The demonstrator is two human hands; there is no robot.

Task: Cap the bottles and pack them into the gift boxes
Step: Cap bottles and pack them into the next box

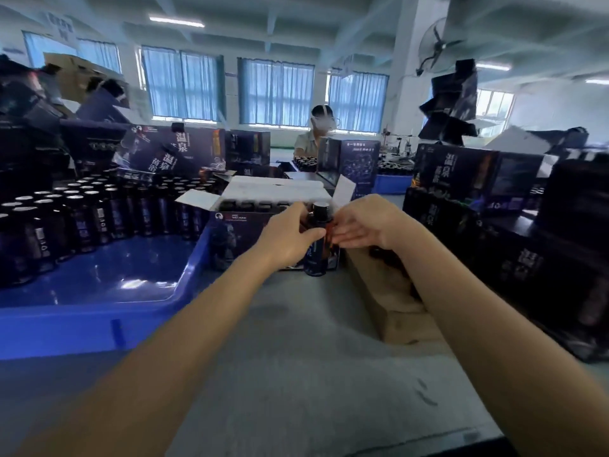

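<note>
The left hand [290,232] grips a dark capped bottle [317,258] upright, just in front of the open gift box [244,232] on the bench [296,331]. The right hand [365,222] rests nearly straight fingers [346,233] against the bottle.

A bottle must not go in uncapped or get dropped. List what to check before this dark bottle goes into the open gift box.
1. Left hand grips the dark glass bottle: ok.
2. Right hand touches the bottle's other side with its fingers: ok.
3. Bottle held upright: ok.
4. Round black cap sits on the bottle: ok. Whether it is fully tightened: cannot tell.
5. Dark blue cardboard gift box stands with its white flaps open: ok.
6. Free slot beside the capped bottles already in the box: cannot tell, the hands hide that end.
</note>
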